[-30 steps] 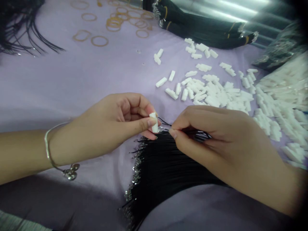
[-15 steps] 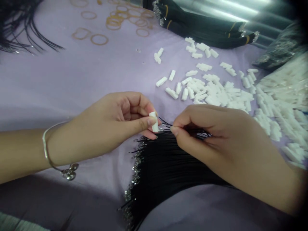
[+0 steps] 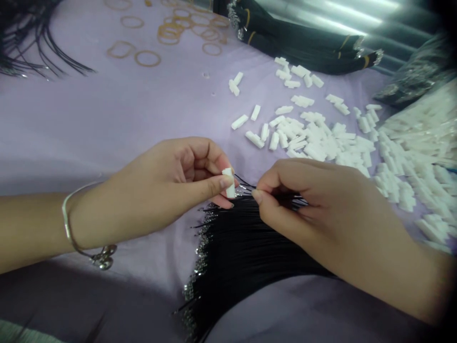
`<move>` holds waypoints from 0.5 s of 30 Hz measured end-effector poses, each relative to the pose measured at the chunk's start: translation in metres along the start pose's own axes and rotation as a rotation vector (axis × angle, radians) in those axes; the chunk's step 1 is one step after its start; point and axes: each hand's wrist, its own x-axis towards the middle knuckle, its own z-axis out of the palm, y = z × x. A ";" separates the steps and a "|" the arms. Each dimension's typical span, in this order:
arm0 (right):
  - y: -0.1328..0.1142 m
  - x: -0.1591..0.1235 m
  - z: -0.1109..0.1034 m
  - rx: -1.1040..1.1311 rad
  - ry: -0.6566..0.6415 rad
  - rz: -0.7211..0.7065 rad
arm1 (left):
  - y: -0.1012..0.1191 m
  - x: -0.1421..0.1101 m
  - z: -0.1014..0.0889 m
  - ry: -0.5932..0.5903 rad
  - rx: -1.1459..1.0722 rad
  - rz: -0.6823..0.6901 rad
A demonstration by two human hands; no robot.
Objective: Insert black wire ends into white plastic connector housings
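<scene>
My left hand [image 3: 171, 183] pinches a small white plastic connector [image 3: 229, 181] between thumb and forefinger, held upright just above the cloth. My right hand [image 3: 314, 209] is closed on thin black wires [image 3: 285, 199], their metal tips pointing at the connector's right side. Beneath both hands lies a fanned bundle of black wires [image 3: 232, 247] with silvery terminals along its left edge. A silver bracelet [image 3: 76, 228] hangs on my left wrist.
A purple cloth [image 3: 107, 124] covers the table. Loose white connectors [image 3: 314, 138] are heaped at the right, thicker towards the edge. Tan rubber bands [image 3: 171, 33] lie at the back, tied black wire bundles [image 3: 303, 45] behind them, and more loose black wires [image 3: 28, 47] at the far left.
Hardly anything differs: my right hand's fingertips have crept slightly left towards the connector, which my left hand holds still.
</scene>
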 end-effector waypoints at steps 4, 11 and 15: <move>-0.001 0.001 0.001 0.016 -0.001 -0.007 | 0.000 -0.001 0.000 0.004 0.005 0.000; -0.002 0.003 0.001 0.047 -0.017 -0.005 | 0.001 0.001 0.002 0.000 -0.028 -0.004; 0.000 0.002 0.000 0.062 -0.011 -0.068 | 0.001 0.002 0.002 0.001 -0.061 -0.032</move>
